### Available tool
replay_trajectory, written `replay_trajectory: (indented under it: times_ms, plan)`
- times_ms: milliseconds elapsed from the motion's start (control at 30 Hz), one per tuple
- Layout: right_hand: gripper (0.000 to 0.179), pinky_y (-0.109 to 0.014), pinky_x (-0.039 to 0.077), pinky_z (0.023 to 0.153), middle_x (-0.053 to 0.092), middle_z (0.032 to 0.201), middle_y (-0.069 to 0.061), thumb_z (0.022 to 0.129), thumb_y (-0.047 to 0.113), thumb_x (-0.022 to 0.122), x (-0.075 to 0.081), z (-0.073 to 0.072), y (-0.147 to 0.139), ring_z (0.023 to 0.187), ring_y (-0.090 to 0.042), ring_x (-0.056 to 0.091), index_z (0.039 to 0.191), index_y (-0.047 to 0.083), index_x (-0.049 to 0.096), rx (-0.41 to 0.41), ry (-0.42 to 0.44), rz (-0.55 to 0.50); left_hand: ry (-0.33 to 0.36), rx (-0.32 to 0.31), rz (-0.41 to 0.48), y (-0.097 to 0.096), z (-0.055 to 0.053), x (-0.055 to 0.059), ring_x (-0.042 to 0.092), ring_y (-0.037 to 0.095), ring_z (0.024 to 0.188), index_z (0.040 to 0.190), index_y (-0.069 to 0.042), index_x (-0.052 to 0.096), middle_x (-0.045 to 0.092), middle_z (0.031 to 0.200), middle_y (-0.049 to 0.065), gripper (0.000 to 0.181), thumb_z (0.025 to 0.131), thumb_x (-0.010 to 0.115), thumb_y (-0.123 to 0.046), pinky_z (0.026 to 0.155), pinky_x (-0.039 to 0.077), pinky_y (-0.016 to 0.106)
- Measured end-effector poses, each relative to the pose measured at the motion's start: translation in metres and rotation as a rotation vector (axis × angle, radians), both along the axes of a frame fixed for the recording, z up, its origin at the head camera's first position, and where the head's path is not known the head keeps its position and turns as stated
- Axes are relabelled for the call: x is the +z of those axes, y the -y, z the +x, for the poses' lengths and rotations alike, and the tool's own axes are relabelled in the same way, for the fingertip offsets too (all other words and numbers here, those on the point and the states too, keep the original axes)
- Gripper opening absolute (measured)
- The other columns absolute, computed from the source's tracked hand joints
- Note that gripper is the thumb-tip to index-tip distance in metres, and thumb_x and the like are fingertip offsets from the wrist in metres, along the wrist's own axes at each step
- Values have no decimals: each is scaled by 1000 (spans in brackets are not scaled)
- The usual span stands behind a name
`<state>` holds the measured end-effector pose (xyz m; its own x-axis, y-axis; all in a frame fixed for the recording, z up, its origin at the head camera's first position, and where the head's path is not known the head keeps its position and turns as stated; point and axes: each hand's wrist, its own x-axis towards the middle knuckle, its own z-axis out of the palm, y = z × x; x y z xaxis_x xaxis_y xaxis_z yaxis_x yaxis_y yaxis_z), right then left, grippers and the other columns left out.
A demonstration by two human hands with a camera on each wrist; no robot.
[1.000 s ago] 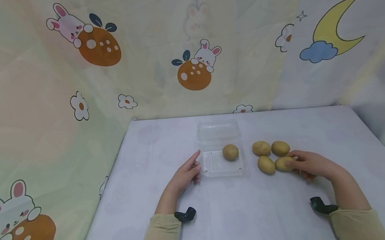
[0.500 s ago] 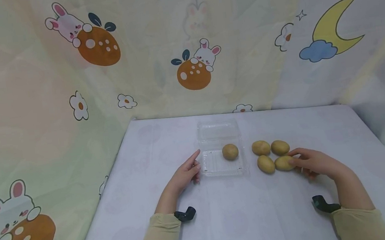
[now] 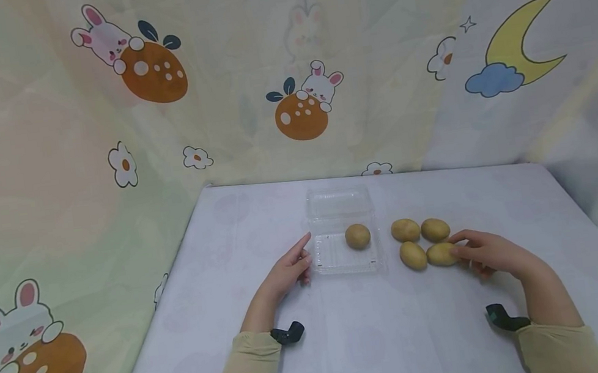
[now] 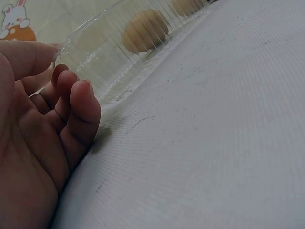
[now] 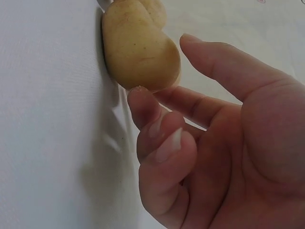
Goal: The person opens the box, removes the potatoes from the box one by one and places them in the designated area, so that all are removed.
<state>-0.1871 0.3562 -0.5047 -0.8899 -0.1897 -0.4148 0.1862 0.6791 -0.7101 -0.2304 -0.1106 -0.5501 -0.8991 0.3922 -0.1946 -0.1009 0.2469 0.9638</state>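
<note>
A clear plastic clamshell box (image 3: 335, 259) lies on the table, its lid (image 3: 338, 203) folded back. Inside it, at the right, sits one potato (image 3: 357, 236). My left hand (image 3: 286, 271) is at the box's left edge; in the left wrist view its thumb tip touches the rim, while the other fingers bend loosely beside the wall. Right of the box, several potatoes are grouped in two rows. My right hand (image 3: 486, 251) is at the nearest right potato (image 5: 140, 52). A fingertip seems to touch that potato's end, and the thumb stands apart from it.
The other grouped potatoes are the back left one (image 3: 405, 230), the back right one (image 3: 435, 230) and the front left one (image 3: 413, 256). A white cloth covers the table (image 3: 371, 332). Behind it hangs a printed curtain (image 3: 232, 83).
My right hand has drawn slightly to the right, its thumb coming off the nearest right potato, which stays in place. The left hand, the box and the other potatoes have not visibly moved.
</note>
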Motion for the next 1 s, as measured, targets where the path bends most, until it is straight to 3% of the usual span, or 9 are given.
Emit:
replay_trajectory:
  times_ms: [467, 767, 1000]
  plan:
    - [57, -33, 47, 54, 64, 92, -12, 97, 49, 58, 17, 1, 2, 63, -18, 53, 136, 9, 48, 12, -109, 81, 15, -5, 4, 0, -1, -2, 56, 15, 72, 153, -38, 34, 50, 94, 2, 55, 103, 52, -26, 67, 54, 30]
    - [50, -33, 42, 53, 53, 73, -7, 97, 45, 59, 35, -3, 16, 59, -18, 51, 135, 13, 50, 58, -150, 70, 21, 5, 7, 0, 0, -2, 56, 17, 72, 152, -39, 35, 51, 95, 3, 55, 102, 54, -26, 68, 53, 31]
    - [45, -36, 47, 59, 57, 90, -12, 98, 40, 60, 46, -16, 34, 62, -20, 53, 134, 16, 52, 102, -166, 17, 19, -1, 12, 0, -1, -2, 56, 17, 72, 152, -39, 35, 50, 95, 3, 55, 102, 53, -23, 68, 53, 31]
